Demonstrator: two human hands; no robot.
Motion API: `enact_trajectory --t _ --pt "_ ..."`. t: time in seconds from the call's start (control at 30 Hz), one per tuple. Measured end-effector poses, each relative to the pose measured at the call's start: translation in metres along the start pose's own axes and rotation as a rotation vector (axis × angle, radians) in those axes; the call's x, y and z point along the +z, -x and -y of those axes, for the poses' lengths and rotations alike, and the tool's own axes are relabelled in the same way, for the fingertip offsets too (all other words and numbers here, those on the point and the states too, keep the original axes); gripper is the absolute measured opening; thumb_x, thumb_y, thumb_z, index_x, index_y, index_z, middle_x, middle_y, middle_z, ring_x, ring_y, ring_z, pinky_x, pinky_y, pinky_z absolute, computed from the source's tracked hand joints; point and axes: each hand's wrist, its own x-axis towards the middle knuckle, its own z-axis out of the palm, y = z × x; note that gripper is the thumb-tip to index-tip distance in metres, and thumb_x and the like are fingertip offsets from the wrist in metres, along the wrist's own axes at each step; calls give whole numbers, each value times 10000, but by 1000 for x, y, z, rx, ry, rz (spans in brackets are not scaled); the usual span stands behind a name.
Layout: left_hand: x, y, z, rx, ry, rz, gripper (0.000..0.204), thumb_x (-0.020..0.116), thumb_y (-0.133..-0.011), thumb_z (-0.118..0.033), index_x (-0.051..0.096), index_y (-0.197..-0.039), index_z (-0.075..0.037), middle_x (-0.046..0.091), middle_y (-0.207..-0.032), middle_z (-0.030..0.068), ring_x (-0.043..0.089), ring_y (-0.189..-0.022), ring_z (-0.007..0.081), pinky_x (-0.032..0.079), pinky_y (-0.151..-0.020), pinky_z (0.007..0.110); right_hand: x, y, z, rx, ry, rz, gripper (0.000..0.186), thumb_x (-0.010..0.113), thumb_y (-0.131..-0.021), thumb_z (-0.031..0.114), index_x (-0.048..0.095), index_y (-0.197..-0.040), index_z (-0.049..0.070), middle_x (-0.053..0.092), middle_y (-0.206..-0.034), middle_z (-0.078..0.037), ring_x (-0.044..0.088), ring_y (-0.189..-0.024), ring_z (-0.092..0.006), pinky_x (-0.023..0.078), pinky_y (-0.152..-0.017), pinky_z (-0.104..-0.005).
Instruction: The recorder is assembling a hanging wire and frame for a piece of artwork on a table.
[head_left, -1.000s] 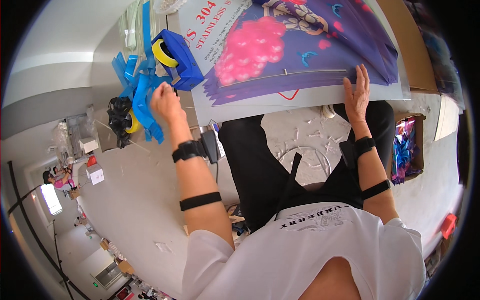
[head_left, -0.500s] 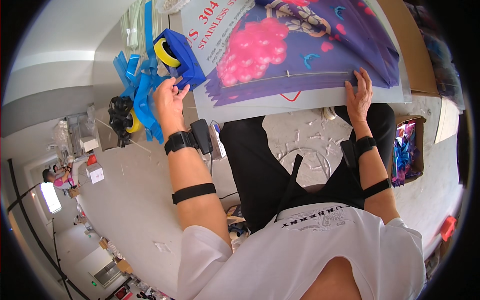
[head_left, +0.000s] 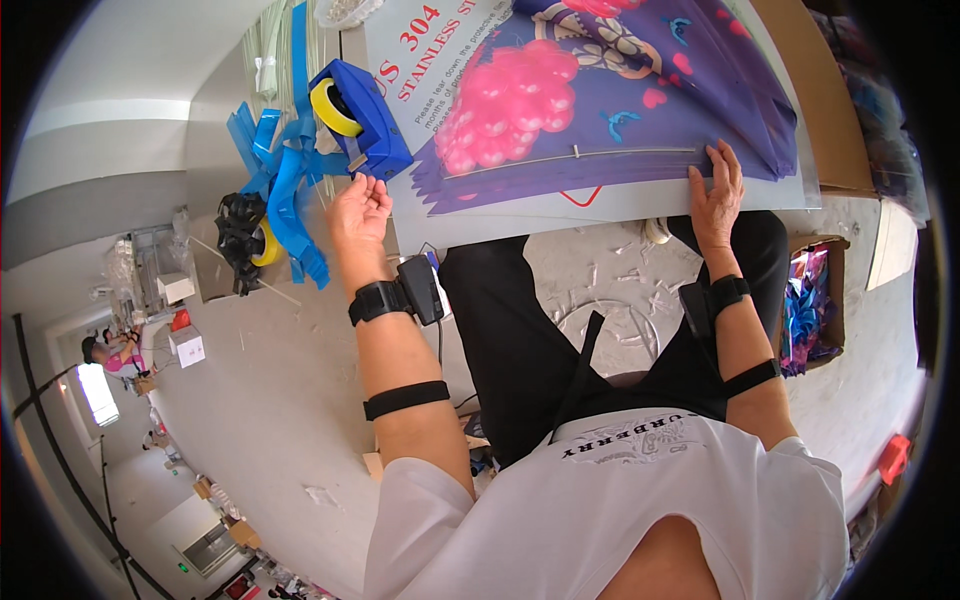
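Note:
A stack of purple plastic sheets [head_left: 620, 110], printed with pink balloons, lies on the table. Along its near edge runs a thin pale stick [head_left: 630, 152] with a small clip-like piece at its middle. My right hand [head_left: 717, 198] rests on the near right edge of the sheets, fingers stretched out, close to the stick's right end. Just in front of a blue tape dispenser [head_left: 392, 140] holding a yellow-cored roll [head_left: 335, 108], my left hand [head_left: 362, 210] has its fingers curled and pinched together. Whatever those fingertips hold, if anything, is too small to make out.
Blue ribbon strips [head_left: 285, 200], a black bundle [head_left: 238, 235] and pale sticks [head_left: 270, 60] are left of the dispenser. A cardboard box [head_left: 825, 100] stands at the right. Lower right, an open box [head_left: 815, 305] holds shiny wrappers. Scraps litter the floor [head_left: 620, 270].
My left hand has drawn from the dispenser's front edge toward me and slightly right, its fingers curling in. My right hand stays on the sheets.

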Motion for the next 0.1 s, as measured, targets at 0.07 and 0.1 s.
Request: enact_trajectory --t 0.07,0.1 --pt "-6 -9 5 -49 47 59 194 633 -868 -150 519 -984 -43 548 -955 76 539 -866 236 416 -775 382 1 0 0 7 -3 6 405 629 -826 207 552 -1183 34 467 -1327 -102 440 -1229 -275 324 -1006 -397" --pt "-6 -12 8 -82 86 92 198 627 -874 -161 516 -1003 -60 550 -952 83 537 -874 241 409 -789 382 0 0 -1 8 -2 12 413 635 -822 206 550 -1188 36 464 -1330 -102 435 -1235 -272 320 -1011 -396"
